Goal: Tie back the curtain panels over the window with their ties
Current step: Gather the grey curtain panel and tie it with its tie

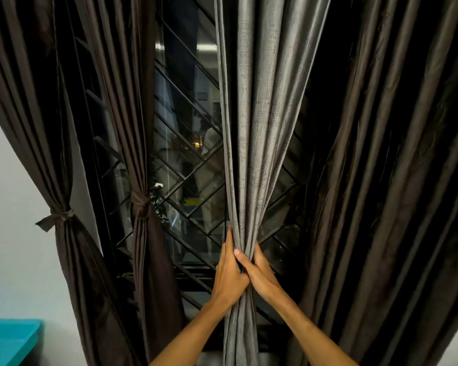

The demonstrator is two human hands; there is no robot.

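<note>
A grey curtain panel (257, 128) hangs in the middle, gathered into a narrow bunch at waist height. My left hand (230, 273) and my right hand (261, 273) both grip that bunch from either side, fingers wrapped round the folds. No tie shows on the grey panel. To the left, two dark brown panels hang gathered: one (37, 114) with a knotted tie (58, 216), the other (132, 114) with a tie (142, 204). A wide dark brown panel (397, 167) hangs loose at the right.
Behind the curtains is a window (185, 133) with a black diagonal metal grille, dark outside. A white wall (13, 207) lies at the left, with a teal surface (8, 342) in the lower left corner.
</note>
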